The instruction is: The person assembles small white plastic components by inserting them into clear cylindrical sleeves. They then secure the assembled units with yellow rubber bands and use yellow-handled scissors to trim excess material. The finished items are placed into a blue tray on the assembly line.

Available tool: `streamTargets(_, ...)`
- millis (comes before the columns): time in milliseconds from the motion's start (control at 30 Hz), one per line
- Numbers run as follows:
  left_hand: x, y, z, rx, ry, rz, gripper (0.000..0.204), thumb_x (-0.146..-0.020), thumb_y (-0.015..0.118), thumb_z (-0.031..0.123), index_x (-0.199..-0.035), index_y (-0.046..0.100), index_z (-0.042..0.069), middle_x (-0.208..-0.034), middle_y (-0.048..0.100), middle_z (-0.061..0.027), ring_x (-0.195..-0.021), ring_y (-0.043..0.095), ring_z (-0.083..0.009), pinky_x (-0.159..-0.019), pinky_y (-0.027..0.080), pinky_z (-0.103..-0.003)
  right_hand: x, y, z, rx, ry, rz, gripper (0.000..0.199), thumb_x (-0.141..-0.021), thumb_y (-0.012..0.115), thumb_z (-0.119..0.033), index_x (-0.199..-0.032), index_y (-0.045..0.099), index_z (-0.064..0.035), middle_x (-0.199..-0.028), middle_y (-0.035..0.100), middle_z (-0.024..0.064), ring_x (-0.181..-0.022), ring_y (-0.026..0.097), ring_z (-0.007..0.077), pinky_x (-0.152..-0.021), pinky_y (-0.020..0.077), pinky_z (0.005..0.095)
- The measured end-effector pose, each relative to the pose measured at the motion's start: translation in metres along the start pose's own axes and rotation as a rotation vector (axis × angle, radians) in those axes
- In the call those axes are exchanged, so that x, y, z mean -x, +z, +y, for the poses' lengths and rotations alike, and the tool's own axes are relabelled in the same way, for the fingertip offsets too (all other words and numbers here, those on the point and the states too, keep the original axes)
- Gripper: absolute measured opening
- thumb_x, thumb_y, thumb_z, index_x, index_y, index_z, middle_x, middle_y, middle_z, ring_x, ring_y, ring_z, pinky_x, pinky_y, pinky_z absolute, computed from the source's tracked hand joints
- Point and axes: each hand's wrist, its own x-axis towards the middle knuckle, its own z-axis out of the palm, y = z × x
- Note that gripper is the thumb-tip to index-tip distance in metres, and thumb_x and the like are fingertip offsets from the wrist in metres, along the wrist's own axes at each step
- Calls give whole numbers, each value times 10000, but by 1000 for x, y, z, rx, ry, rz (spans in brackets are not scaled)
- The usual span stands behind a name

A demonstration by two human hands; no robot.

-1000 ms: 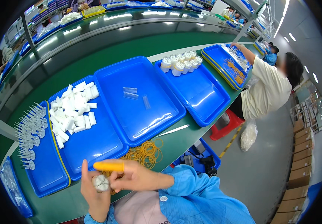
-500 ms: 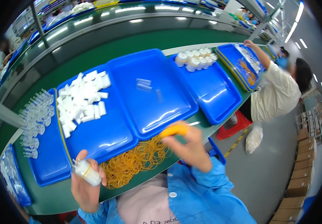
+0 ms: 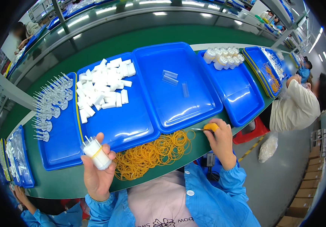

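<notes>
My left hand [image 3: 98,168] is closed around a small clear-and-white cylinder assembly [image 3: 95,153]. A yellow rubber band circles its middle, thin prongs stick out of its upper end, and a clear round cap forms the lower end. My right hand [image 3: 221,142] is at the table's front edge, its bent index finger in an orange finger cover [image 3: 211,127]. From under those fingers a thin metal tool [image 3: 197,129] points left; the rest of it is hidden. Between my hands a heap of yellow rubber bands [image 3: 147,155] lies along the table edge.
Blue trays stand in a row: one with clear pronged parts [image 3: 53,100], one with white blocks [image 3: 106,87], one with a few clear strips [image 3: 169,77], one with banded cylinders [image 3: 223,58]. At right sits a co-worker [image 3: 299,102] beside a red stool [image 3: 250,134].
My right hand has moved right, away from the rubber bands to the thin metal tool. My left hand still holds the cylinder assembly. The whole view has shifted.
</notes>
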Motion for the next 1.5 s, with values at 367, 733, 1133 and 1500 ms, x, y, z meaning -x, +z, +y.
streamTargets(367, 0, 4, -3, 18, -47, 10, 645, -958, 356, 495, -1390, 280, 22, -1029, 491, -121, -734, 463, -207, -623, 418, -298, 1, -27, -25, -772, 304, 482, 147, -817, 613, -35, -952, 614, 22, -766, 542, 62, -682, 586, 146, -603, 437, 243)
streamTargets(733, 5, 6, -12, -396, -39, -149, 688, -894, 472, 536, -1312, 361, 1, -953, 548, -115, -712, 524, -191, -622, 451, -306, -13, -29, -43, -1100, 352, 149, 175, -895, 551, -106, -896, 636, 48, -763, 614, 105, -714, 619, 196, -647, 472, 284)
streamTargets(1133, 13, 23, -40, -872, -119, -314, 682, -813, 709, 253, -1354, 357, 35, -1152, 514, -71, -964, 518, -132, -836, 424, -269, -33, -13, -130, -1286, 14, -148, 215, -902, 568, -155, -829, 632, 37, -757, 623, 103, -663, 581, 161, -578, 450, 269)
streamTargets(1500, 9, 24, -43, -1048, -24, -320, 640, -784, 719, 185, -1326, 405, 53, -1246, 505, -103, -1127, 502, -186, -945, 396, -309, -35, -5, -131, -1307, 64, -229, 224, -902, 578, -170, -838, 634, 37, -771, 616, 99, -648, 555, 135, -559, 429, 249)
